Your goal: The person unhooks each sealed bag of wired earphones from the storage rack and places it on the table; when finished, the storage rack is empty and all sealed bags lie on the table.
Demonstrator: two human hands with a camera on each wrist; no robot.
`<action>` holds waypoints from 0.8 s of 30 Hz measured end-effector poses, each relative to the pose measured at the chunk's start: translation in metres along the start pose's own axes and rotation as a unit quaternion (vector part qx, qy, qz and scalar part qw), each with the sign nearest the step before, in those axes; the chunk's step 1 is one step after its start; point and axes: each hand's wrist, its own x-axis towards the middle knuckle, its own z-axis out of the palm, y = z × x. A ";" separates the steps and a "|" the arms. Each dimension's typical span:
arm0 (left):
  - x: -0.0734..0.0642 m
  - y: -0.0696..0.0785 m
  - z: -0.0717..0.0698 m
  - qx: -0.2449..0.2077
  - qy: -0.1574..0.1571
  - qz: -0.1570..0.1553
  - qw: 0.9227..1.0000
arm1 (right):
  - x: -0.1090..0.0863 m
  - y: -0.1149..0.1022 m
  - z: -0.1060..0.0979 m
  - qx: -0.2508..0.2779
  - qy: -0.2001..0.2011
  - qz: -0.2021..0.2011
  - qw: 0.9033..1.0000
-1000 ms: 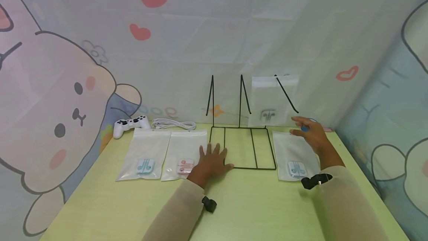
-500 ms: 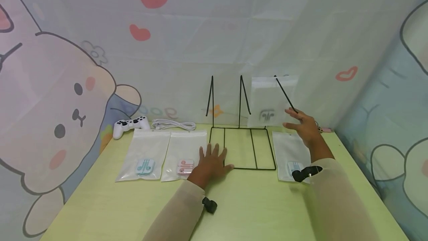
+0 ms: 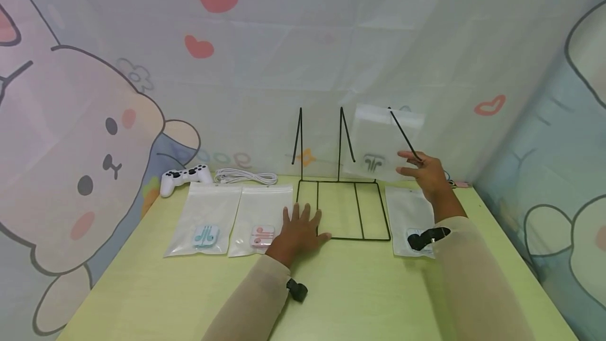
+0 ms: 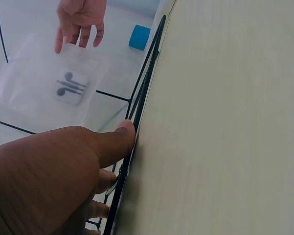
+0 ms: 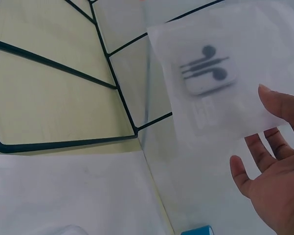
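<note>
A black wire rack (image 3: 360, 239) with three upright hooks stands on the table. A clear zip bag (image 3: 379, 141) hangs at its right hook (image 3: 404, 133); a white case with dark earphones (image 5: 208, 71) is inside. My right hand (image 3: 428, 178) is at this bag's right side by the hook's tip. In the right wrist view its thumb (image 5: 279, 103) lies in front of the bag and two fingertips reach behind the lower edge; a firm pinch does not show. My left hand (image 3: 297, 236), fingers spread, rests on the rack's left base; its thumb (image 4: 122, 134) touches the front wire.
On the table lie three more bags: left with mint earphones (image 3: 205, 236), middle with pink (image 3: 262, 236), right (image 3: 402, 209) partly under my right forearm. Behind are a white game controller (image 3: 185, 175) and a coiled white cable (image 3: 246, 175). A blue roll (image 4: 139, 37) is near the right hand.
My right hand has moved left to the hook's tip and the hanging bag. That bag has tilted and shifted slightly. The left hand has stayed put.
</note>
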 end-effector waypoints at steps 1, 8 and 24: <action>0.000 0.000 0.000 0.000 0.000 -0.001 1.000 | 0.001 0.000 0.001 0.003 -0.003 0.002 1.000; 0.002 -0.001 0.001 0.004 -0.002 -0.002 1.000 | 0.002 -0.002 0.006 -0.017 -0.011 0.011 1.000; 0.003 -0.001 0.002 -0.004 -0.005 -0.004 1.000 | -0.006 -0.011 0.010 0.001 -0.011 0.005 1.000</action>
